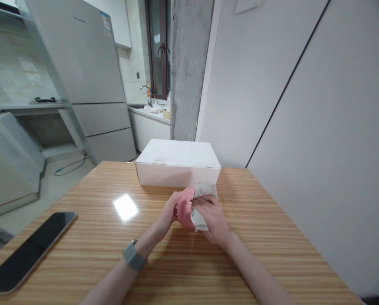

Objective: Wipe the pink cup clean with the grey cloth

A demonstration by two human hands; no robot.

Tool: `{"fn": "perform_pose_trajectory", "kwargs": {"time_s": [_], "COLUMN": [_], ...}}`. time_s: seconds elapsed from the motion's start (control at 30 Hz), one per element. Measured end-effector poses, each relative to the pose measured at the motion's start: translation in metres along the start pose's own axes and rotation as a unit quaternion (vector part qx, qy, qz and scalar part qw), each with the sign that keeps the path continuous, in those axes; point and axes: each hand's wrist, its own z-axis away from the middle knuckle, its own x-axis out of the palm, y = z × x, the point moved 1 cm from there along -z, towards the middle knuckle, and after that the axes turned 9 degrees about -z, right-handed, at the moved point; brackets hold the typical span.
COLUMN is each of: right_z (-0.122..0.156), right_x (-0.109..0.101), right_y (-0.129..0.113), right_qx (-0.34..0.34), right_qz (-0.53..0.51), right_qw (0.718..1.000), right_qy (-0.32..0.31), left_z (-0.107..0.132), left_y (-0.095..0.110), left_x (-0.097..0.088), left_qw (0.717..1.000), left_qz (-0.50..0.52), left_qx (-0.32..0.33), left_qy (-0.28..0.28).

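Note:
A rounded pink vessel [185,208], a bowl or a cup, is held tilted on its side over the middle of the table. My left hand [166,217] grips it from the left, fingers curled mostly behind it. A pale grey-white cloth [206,189] covers its right side and hangs out at the top and bottom. My right hand [213,219] presses the cloth against the vessel, its fingers lying over the cloth. Whether the cloth reaches inside the vessel is hard to make out.
A white box [178,173] stands just beyond my hands at the table's far edge. On the left lies a dark phone [30,254]. The wood-grain table [266,254] meets a white wall [319,148] at right. A fridge [81,63] stands behind.

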Motion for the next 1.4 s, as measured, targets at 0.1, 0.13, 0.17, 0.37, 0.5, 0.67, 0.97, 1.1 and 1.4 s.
{"fn": "perform_pose_trajectory", "kwargs": {"time_s": [0.1, 0.13, 0.17, 0.37, 0.5, 0.67, 0.97, 1.1, 1.4], "right_z": [-0.001, -0.002, -0.002, -0.004, -0.001, 0.001, 0.000, -0.004, 0.003], "right_x": [0.003, 0.005, 0.007, 0.008, 0.004, 0.006, 0.007, 0.010, 0.022], "right_y": [-0.010, -0.013, -0.016, -0.013, -0.001, 0.007, -0.004, -0.009, 0.004], "right_qx": [-0.049, -0.063, -0.072, -0.017, 0.037, 0.107, -0.003, -0.038, 0.126], "right_qz": [0.019, 0.021, 0.020, -0.043, -0.069, -0.104, 0.022, 0.036, -0.122], "right_qw": [0.999, 0.998, 0.997, 0.999, 0.997, 0.984, 1.000, 0.998, 0.975], "right_qy": [-0.009, -0.009, -0.009, -0.020, 0.011, 0.096, 0.000, -0.015, 0.139], "left_z": [0.000, 0.001, 0.001, 0.000, 0.004, 0.013, 0.004, 0.004, 0.012], "left_y": [0.010, 0.013, 0.016, 0.022, 0.022, 0.023, 0.000, 0.003, 0.001], "left_x": [-0.007, -0.009, -0.010, -0.009, -0.002, 0.008, 0.008, 0.008, 0.022], "left_qw": [0.999, 0.998, 0.996, 0.977, 0.974, 0.980, 0.997, 0.994, 0.976], "left_qz": [-0.033, -0.045, -0.057, -0.152, -0.161, -0.110, 0.036, 0.004, -0.063], "left_qx": [0.006, 0.010, 0.016, 0.122, 0.155, 0.158, 0.062, 0.106, 0.202], "left_qy": [-0.036, -0.051, -0.065, -0.082, -0.020, -0.042, -0.007, 0.015, 0.055]}}
